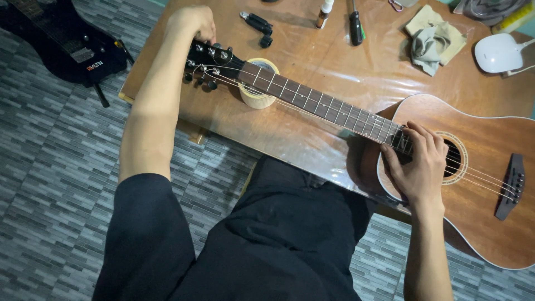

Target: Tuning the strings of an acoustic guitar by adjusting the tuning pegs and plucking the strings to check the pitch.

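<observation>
Left hand grip: the left hand (192, 23) is curled shut around the far edge of the headstock (210, 60), fingers folded over the tuning pegs (224, 54); which peg they pinch is hidden under the knuckles.
Right hand grip: the right hand (419, 161) lies on the strings (334, 120) where the neck meets the body, fingers (415, 139) bent and close together, pressing on the strings just left of the soundhole (454, 159); it clasps nothing.
Guitar: a brown acoustic guitar (485, 223) lies face up across the table (312, 50), body at the near right, overhanging the near edge, neck running up to the far left.
Neck support: a roll of tape (255, 99) stands on its side under the neck, just right of the headstock, touching it from below.
Bridge: the dark bridge (511, 187) sits at the right end of the body.
Far side of table: a black winder tool (257, 25), a small bottle (323, 14), a screwdriver (355, 27), a crumpled cloth (432, 42) and a white lamp base (499, 53) lie well apart from both hands.
Floor: a black electric guitar (61, 39) rests on the grey tiled floor (50, 167) at the far left.
Person: black clothing fills the near middle.
</observation>
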